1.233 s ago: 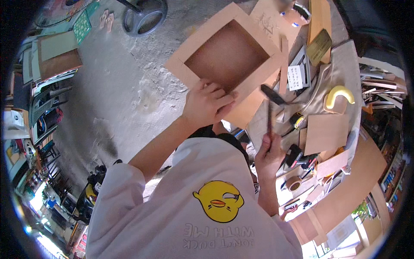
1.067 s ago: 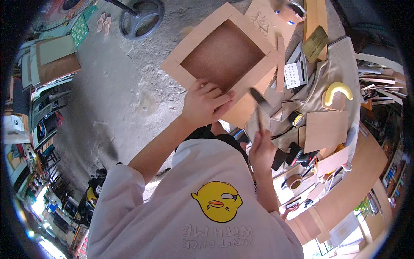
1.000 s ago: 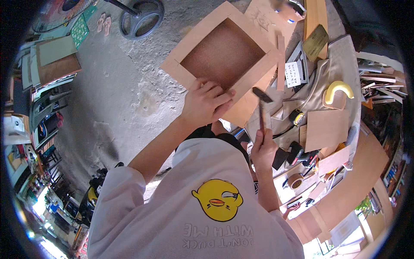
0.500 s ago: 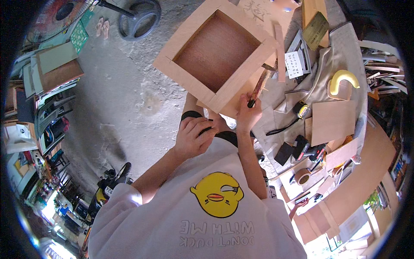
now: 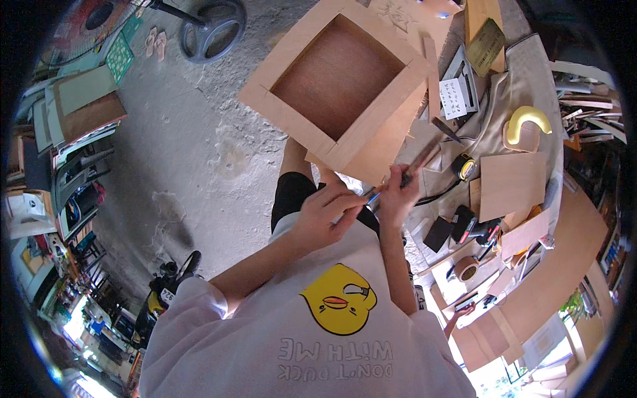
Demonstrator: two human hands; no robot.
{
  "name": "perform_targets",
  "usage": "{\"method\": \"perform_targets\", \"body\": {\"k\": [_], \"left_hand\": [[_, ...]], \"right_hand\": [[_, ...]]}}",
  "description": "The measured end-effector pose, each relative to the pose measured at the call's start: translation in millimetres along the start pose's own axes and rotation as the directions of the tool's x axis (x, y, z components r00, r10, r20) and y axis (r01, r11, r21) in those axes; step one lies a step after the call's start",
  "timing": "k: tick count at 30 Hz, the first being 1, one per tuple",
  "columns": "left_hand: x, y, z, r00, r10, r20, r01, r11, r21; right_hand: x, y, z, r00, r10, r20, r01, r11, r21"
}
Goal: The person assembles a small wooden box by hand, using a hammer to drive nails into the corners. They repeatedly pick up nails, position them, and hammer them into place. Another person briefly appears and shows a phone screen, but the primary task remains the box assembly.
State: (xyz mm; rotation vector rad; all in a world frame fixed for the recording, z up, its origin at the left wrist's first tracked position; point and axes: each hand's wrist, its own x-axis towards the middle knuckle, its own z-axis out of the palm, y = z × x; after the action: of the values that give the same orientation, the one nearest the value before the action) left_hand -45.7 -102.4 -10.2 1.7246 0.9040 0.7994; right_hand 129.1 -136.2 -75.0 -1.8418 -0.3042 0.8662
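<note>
My right hand [image 5: 398, 199] is closed round the worn wooden handle of a hammer [image 5: 424, 156], whose dark, tapering head points away to the right. Close beside it, the fingers of my left hand [image 5: 332, 211] pinch a slim blue thing [image 5: 373, 197]; its kind is too small to make out. Just beyond both hands lies a square wooden frame [image 5: 285, 113] with a recessed brown panel [image 5: 338, 76]. Part of a flat board [image 5: 371, 159] shows under the frame, over my lap.
To the right, a cloth-covered table holds a yellow tape measure [image 5: 464, 166], a yellow curved object [image 5: 529, 123], wood pieces [image 5: 512, 186], a cordless drill [image 5: 468, 225] and a tape roll [image 5: 466, 269]. A steering wheel-like ring [image 5: 212, 30] and sandals [image 5: 156, 44] are on the floor ahead.
My right hand has swung the hammer down and right, off the frame's corner. My left hand has moved right toward it, and the slim blue thing now shows between them.
</note>
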Motion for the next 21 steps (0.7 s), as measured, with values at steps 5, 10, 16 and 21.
{"method": "perform_targets", "body": {"k": [5,10,16,21], "left_hand": [[34,28,16,0.918,-0.369,0.142,0.393,0.806,-0.443],[38,19,2,0.901,-0.294,0.320,0.434,0.640,-0.634],[69,16,-30,0.909,-0.181,0.375,0.335,0.852,-0.401],[99,-18,-20,0.974,0.214,-0.077,-0.179,0.931,0.319]], "right_hand": [[-48,-67,-38,0.958,0.012,0.286,-0.086,0.965,0.249],[-50,-82,-37,0.922,-0.063,0.383,-0.066,0.947,0.314],[-38,-83,-26,0.906,-0.047,0.422,-0.079,0.958,0.276],[-37,-80,-20,0.949,-0.056,0.311,0.018,0.992,0.123]]}}
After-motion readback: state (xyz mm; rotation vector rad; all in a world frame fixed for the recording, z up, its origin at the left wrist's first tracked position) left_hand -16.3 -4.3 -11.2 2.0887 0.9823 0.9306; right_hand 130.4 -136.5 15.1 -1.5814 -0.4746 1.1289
